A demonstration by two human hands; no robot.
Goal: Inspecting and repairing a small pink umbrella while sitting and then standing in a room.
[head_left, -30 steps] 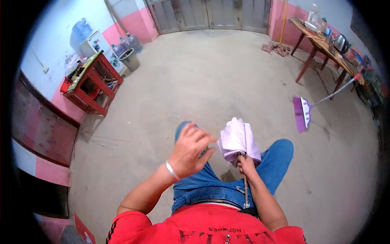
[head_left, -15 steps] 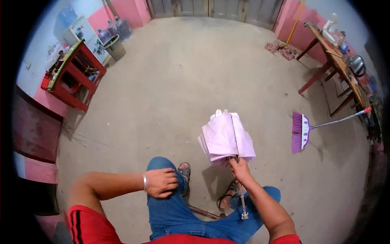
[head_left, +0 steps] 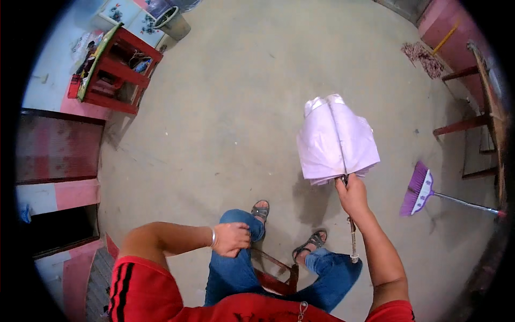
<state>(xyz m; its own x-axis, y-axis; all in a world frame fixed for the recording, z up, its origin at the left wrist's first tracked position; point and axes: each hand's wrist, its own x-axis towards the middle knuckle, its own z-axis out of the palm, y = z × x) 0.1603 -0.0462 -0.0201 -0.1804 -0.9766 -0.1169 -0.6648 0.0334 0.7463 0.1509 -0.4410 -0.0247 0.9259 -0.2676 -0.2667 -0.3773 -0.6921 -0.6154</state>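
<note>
A half-folded lilac umbrella (head_left: 338, 142) points away from me, its canopy gathered in loose layers above the floor. My right hand (head_left: 353, 197) is closed round its shaft just below the canopy's lower edge. From under that hand the thin shaft (head_left: 353, 236) runs back toward my right knee, with a small end piece above the jeans. My left hand (head_left: 232, 239) lies on my left knee (head_left: 228, 268), its fingers bent over the denim and nothing visible in it. Part of its fingers is hard to make out.
A purple broom (head_left: 418, 188) lies at the right, near a wooden table (head_left: 491, 102). Beyond it is a mop (head_left: 422, 59). At the far left stand a red stand (head_left: 120, 72) and a bin (head_left: 173, 24). Between my legs shows a reddish wooden seat (head_left: 276, 282).
My right hand has carried the umbrella farther away and to the right. My left hand stays on the knee, its fingers more bent than before. The whole view has shifted and tilted.
</note>
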